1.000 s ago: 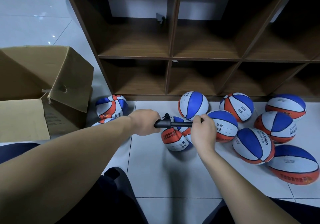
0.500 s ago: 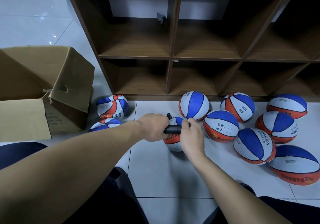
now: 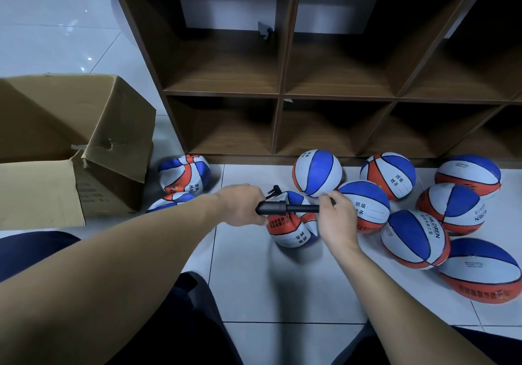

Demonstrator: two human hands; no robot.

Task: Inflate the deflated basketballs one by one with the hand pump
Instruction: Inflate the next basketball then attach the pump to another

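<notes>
While the left hand (image 3: 240, 205) grips the barrel of the black pump (image 3: 285, 208) and the right hand (image 3: 336, 219) holds its handle end with the rod partly drawn out, the pump lies level over a crumpled ball (image 3: 291, 229) on the tiles, other balls (image 3: 412, 239) lying to the right below the shelf (image 3: 282, 93).

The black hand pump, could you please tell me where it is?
Head view, centre: black hand pump held level between left hand and right hand, above the crumpled basketball.
</notes>
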